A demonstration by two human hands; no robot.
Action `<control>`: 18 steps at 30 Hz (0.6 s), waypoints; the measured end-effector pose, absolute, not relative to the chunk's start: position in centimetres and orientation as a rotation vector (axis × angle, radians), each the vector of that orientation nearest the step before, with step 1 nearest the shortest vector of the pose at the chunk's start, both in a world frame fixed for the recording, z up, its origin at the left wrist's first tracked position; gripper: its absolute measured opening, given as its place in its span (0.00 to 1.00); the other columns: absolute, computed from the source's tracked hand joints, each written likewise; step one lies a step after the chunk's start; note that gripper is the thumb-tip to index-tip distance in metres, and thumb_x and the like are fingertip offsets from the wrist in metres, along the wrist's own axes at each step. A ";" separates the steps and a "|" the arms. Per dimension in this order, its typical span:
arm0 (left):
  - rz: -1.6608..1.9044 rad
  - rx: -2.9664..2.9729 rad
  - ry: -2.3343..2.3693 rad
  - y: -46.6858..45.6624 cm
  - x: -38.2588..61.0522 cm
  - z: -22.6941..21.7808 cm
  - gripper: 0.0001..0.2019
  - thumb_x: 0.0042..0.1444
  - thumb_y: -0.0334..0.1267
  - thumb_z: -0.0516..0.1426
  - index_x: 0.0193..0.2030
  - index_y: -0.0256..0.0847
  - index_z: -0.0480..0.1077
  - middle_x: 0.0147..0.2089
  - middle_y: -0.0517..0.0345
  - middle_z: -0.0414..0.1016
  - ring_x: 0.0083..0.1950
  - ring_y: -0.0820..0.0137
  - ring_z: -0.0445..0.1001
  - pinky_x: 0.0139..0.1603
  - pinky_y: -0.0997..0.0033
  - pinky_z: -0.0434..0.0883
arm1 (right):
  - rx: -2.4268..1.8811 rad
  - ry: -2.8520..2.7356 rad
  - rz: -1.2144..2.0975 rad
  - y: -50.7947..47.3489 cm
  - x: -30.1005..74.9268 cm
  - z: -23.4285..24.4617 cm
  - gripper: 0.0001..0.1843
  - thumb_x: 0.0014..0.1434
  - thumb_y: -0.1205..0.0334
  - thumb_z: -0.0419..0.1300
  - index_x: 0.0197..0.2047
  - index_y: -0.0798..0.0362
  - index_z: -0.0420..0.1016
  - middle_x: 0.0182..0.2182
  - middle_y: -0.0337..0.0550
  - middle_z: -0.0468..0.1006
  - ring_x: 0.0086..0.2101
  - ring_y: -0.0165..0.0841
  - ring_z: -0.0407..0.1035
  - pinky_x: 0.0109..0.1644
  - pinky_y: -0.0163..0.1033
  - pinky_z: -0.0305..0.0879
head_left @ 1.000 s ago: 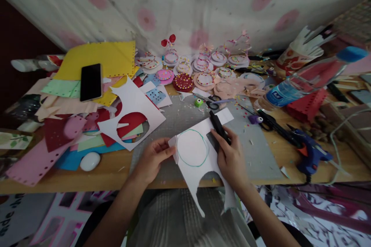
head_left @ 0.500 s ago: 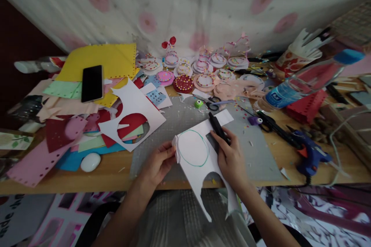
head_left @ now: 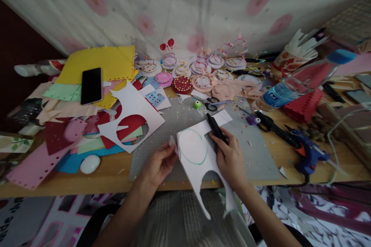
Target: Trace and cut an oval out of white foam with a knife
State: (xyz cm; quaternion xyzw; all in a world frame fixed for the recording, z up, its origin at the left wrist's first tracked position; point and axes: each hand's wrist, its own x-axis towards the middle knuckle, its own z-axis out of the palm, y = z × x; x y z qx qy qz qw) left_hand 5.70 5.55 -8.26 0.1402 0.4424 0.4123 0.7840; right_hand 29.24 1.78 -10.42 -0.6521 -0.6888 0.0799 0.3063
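A white sheet point(head_left: 191, 150) with a green circle outline lies over the near edge of the grey mat, a round cut-out biting into its lower part. My left hand point(head_left: 160, 160) pinches a thin whitish flap point(head_left: 173, 143) at the sheet's left edge. Fingers of my right hand point(head_left: 230, 156) are wrapped round a black tool point(head_left: 215, 127), whose exact kind I cannot make out; that hand also rests against the sheet's right side. Left of the mat's middle is another white sheet point(head_left: 153, 112) with a round hole.
Coloured sheets point(head_left: 107, 60) pile up at the left under a phone point(head_left: 91, 85). Small decorated discs point(head_left: 182, 85) line the back, with scissors point(head_left: 213, 104) in front. A water bottle point(head_left: 285, 92) and a blue glue gun point(head_left: 308, 152) are on the right. The grey mat point(head_left: 257, 150) covers the desk's middle.
My left fingers have shifted slightly away from the circle, and the thin flap now stands out from the sheet's left edge. My right hand keeps its hold on the black tool.
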 end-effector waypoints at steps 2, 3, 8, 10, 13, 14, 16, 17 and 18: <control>0.915 0.261 0.981 5.8 5.9 -8.2 0.03 0.55 0.25 0.60 0.34 0.36 0.74 0.32 0.57 0.79 0.32 0.75 0.79 0.34 0.82 0.76 | -1.722 -1.819 0.201 1.7 29.2 -10.4 0.25 0.55 0.77 0.49 0.53 0.53 0.76 0.61 0.55 0.59 0.57 0.49 0.60 0.58 0.59 0.63; 0.929 0.252 0.994 5.9 6.1 -8.1 0.04 0.56 0.25 0.59 0.34 0.36 0.74 0.32 0.57 0.79 0.32 0.75 0.79 0.34 0.83 0.76 | -1.722 -1.817 0.197 1.7 29.1 -10.4 0.25 0.55 0.77 0.50 0.52 0.53 0.76 0.61 0.55 0.59 0.57 0.49 0.59 0.58 0.59 0.63; 1.014 0.376 1.060 6.5 5.8 -6.4 0.04 0.53 0.31 0.64 0.34 0.37 0.73 0.35 0.57 0.80 0.34 0.75 0.79 0.36 0.82 0.76 | -1.726 -1.824 0.204 1.8 29.0 -10.3 0.23 0.56 0.77 0.50 0.51 0.55 0.76 0.61 0.58 0.59 0.55 0.49 0.61 0.56 0.58 0.64; 1.045 0.494 1.100 6.8 5.0 -5.7 0.09 0.50 0.34 0.67 0.35 0.37 0.72 0.36 0.55 0.81 0.37 0.73 0.79 0.38 0.80 0.76 | -1.752 -1.844 0.178 1.9 28.9 -10.3 0.22 0.56 0.77 0.51 0.51 0.56 0.76 0.61 0.58 0.59 0.54 0.48 0.62 0.55 0.57 0.65; 1.128 0.812 1.255 7.6 3.1 -5.2 0.13 0.49 0.40 0.68 0.37 0.37 0.72 0.36 0.54 0.81 0.40 0.69 0.79 0.41 0.75 0.76 | -1.829 -1.897 0.114 1.9 28.7 -10.1 0.23 0.55 0.77 0.52 0.52 0.55 0.75 0.60 0.56 0.63 0.51 0.47 0.64 0.53 0.56 0.66; 1.135 0.980 1.336 8.0 2.4 -5.2 0.14 0.50 0.42 0.67 0.39 0.37 0.72 0.36 0.54 0.81 0.39 0.68 0.79 0.42 0.73 0.76 | -1.850 -1.915 0.096 1.9 28.7 -10.0 0.24 0.55 0.77 0.52 0.52 0.54 0.75 0.59 0.56 0.64 0.51 0.47 0.64 0.53 0.55 0.67; 1.085 1.364 1.499 8.7 1.5 -5.3 0.16 0.54 0.46 0.63 0.45 0.38 0.72 0.41 0.52 0.80 0.41 0.65 0.79 0.43 0.69 0.76 | -1.875 -1.931 0.067 1.8 28.6 -9.9 0.24 0.55 0.77 0.53 0.53 0.53 0.75 0.59 0.54 0.65 0.50 0.47 0.65 0.52 0.55 0.67; 1.045 1.544 1.566 9.0 1.2 -5.2 0.18 0.56 0.47 0.61 0.49 0.38 0.71 0.46 0.49 0.79 0.45 0.63 0.79 0.44 0.66 0.76 | -1.879 -1.930 0.055 1.8 28.5 -9.9 0.25 0.55 0.77 0.53 0.53 0.52 0.74 0.59 0.54 0.65 0.50 0.46 0.65 0.52 0.54 0.67; 1.015 1.691 1.620 9.1 1.0 -5.0 0.20 0.57 0.47 0.60 0.54 0.39 0.70 0.52 0.46 0.76 0.50 0.60 0.77 0.45 0.65 0.76 | -1.880 -1.924 0.043 1.8 28.5 -9.9 0.25 0.55 0.77 0.53 0.54 0.52 0.74 0.59 0.54 0.65 0.49 0.46 0.66 0.51 0.54 0.68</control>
